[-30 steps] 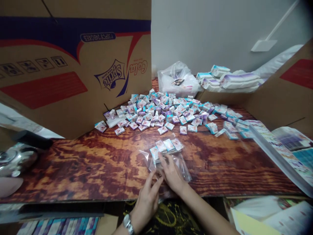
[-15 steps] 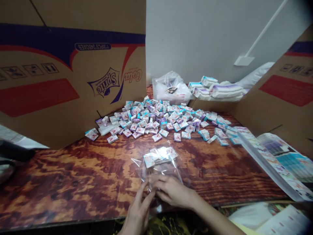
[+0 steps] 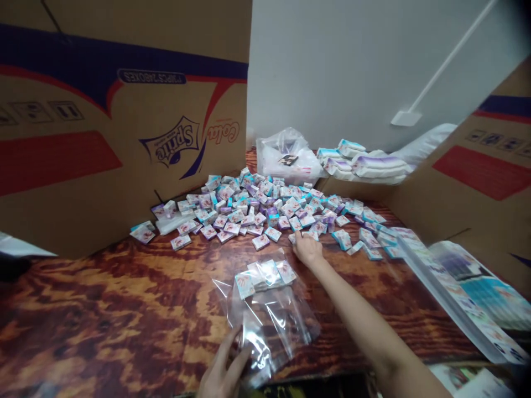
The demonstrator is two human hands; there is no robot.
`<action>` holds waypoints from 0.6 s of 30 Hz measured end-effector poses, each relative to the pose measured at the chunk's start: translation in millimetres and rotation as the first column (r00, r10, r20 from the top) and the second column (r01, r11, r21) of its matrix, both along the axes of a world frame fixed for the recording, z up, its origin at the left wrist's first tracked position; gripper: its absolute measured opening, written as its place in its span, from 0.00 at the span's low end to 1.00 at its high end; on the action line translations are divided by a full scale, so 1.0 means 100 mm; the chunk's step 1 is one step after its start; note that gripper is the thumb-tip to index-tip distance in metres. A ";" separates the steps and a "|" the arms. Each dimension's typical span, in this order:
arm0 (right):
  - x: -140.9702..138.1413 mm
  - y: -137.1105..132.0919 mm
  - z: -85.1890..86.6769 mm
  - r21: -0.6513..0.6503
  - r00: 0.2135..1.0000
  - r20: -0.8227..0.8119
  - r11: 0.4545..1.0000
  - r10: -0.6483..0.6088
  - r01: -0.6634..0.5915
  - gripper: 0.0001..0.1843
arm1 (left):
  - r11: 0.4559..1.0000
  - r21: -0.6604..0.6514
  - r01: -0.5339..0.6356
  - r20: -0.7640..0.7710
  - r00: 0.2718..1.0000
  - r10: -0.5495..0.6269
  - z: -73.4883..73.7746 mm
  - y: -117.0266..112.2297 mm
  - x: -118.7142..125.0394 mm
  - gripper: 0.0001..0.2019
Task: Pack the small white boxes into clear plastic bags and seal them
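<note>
A clear plastic bag (image 3: 269, 318) lies on the wooden table (image 3: 103, 315) with several small white, teal and purple packets (image 3: 265, 275) inside its far end. My left hand (image 3: 226, 371) rests at the bag's near edge, fingers stretched on the plastic. My right hand (image 3: 307, 249) reaches forward to the near edge of a wide heap of the same small packets (image 3: 269, 207), its fingers curled down on one or two of them. Whether it grips a packet is hidden by the hand's back.
A large printed cardboard box (image 3: 103, 121) stands at the left and another cardboard flap (image 3: 468, 182) at the right. A crumpled plastic bag (image 3: 286, 155) and stacked flat packs (image 3: 365, 163) sit at the back. Printed sheets (image 3: 464, 282) lie at the right.
My right hand left the bag's near end and reached forward to the heap of packets. My left hand stayed at the bag's near edge. The camera tilted slightly.
</note>
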State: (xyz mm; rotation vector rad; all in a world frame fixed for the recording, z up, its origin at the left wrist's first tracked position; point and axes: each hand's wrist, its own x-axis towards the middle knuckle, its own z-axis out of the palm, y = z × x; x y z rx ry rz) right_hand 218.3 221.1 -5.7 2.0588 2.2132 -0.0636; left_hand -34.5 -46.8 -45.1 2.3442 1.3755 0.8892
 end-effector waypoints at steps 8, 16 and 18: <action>0.13 0.07 0.02 -0.052 0.982 0.003 0.981 0.188 -0.188 0.21 | 0.999 0.019 -0.044 -0.025 0.999 0.045 -0.04 -0.02 0.01 0.19; -0.31 0.30 0.14 0.056 0.654 -0.244 0.684 0.716 -0.727 0.29 | 0.997 -0.008 -0.082 0.010 0.997 0.083 -0.10 -0.06 0.03 0.23; -0.49 0.37 0.08 -0.012 0.591 -0.192 0.601 0.783 -0.799 0.25 | 0.983 -0.092 -0.160 0.030 0.986 0.163 -0.13 -0.09 0.10 0.22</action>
